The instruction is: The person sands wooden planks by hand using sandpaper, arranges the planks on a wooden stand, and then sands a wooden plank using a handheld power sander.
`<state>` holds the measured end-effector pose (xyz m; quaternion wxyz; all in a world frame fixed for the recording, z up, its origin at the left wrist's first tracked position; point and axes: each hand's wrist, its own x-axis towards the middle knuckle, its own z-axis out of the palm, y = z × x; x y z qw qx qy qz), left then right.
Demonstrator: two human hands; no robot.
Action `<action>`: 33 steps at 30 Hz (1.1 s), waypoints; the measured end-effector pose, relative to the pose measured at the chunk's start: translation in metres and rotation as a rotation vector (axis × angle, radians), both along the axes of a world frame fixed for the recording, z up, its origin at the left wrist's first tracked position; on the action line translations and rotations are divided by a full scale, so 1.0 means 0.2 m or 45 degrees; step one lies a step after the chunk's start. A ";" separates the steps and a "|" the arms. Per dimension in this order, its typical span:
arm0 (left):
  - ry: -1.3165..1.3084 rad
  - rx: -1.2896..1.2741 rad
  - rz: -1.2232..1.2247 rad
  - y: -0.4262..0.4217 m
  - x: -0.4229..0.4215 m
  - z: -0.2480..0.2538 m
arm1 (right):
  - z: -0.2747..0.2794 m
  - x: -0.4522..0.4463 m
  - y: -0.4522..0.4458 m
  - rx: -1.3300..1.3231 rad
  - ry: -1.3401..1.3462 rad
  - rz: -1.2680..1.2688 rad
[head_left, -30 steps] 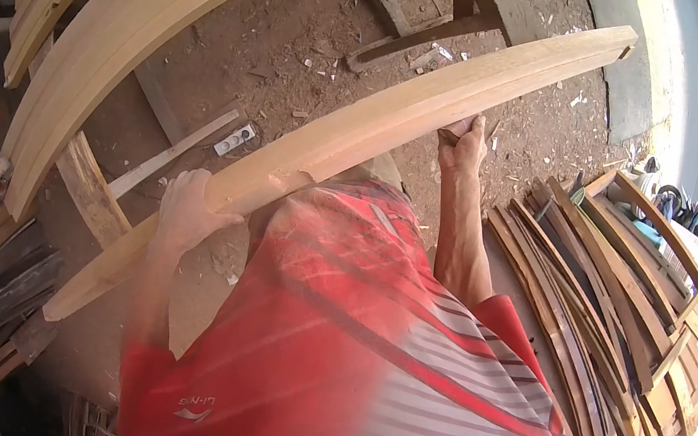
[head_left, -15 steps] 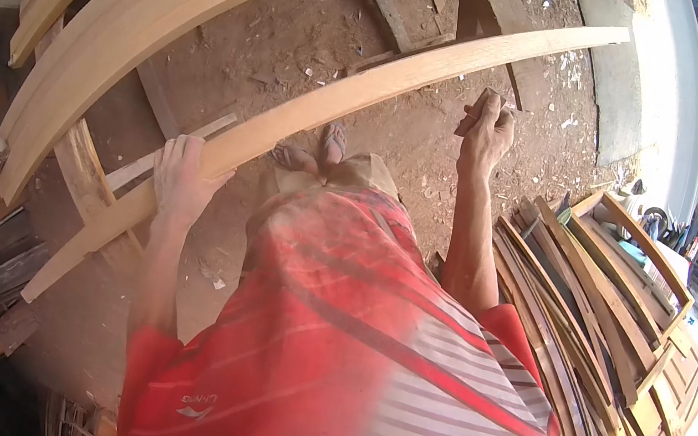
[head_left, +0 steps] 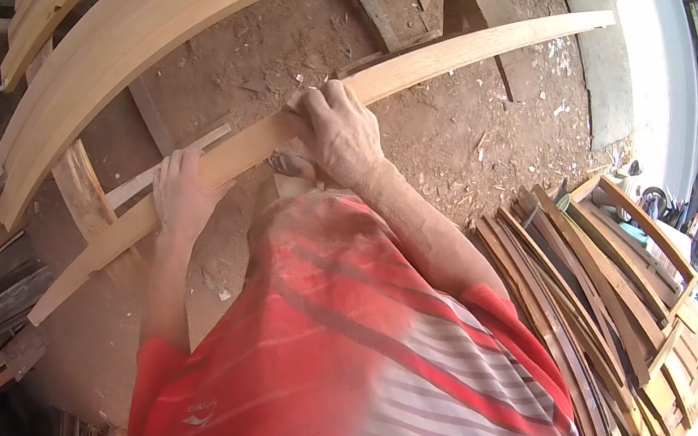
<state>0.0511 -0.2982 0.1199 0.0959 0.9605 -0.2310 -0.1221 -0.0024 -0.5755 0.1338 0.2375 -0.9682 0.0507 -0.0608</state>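
The curved wooden piece (head_left: 248,147) is held slanting above the dirt floor (head_left: 434,154) by the left grip (head_left: 184,192), closed around it. The right grip (head_left: 338,131) is laid over its middle; whether anything is clasped there cannot be told.

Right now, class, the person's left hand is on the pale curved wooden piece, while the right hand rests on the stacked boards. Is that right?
Not quite: the head view shows the right hand on the pale curved wooden piece too. The left hand is on it, as you say.
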 end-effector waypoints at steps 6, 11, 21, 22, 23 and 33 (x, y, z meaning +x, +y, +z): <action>-0.037 -0.080 0.001 0.00 0.00 0.02 | 0.05 0.04 -0.92 -0.361 0.149 -0.727; 0.151 -0.137 -0.074 0.02 0.09 0.07 | 0.11 -0.01 -1.18 -0.091 0.070 -0.923; 0.459 0.083 0.157 -0.09 0.33 0.13 | 0.17 0.07 -0.81 0.398 -0.077 -0.434; 0.420 0.110 0.159 -0.09 0.32 0.12 | 0.18 0.08 -0.85 0.453 0.084 -0.433; 0.384 0.140 0.155 -0.10 0.32 0.11 | 0.20 0.08 -0.88 0.503 0.249 -0.437; 0.288 0.171 0.335 -0.14 0.21 0.08 | 0.07 0.29 -0.86 -0.045 -0.232 1.041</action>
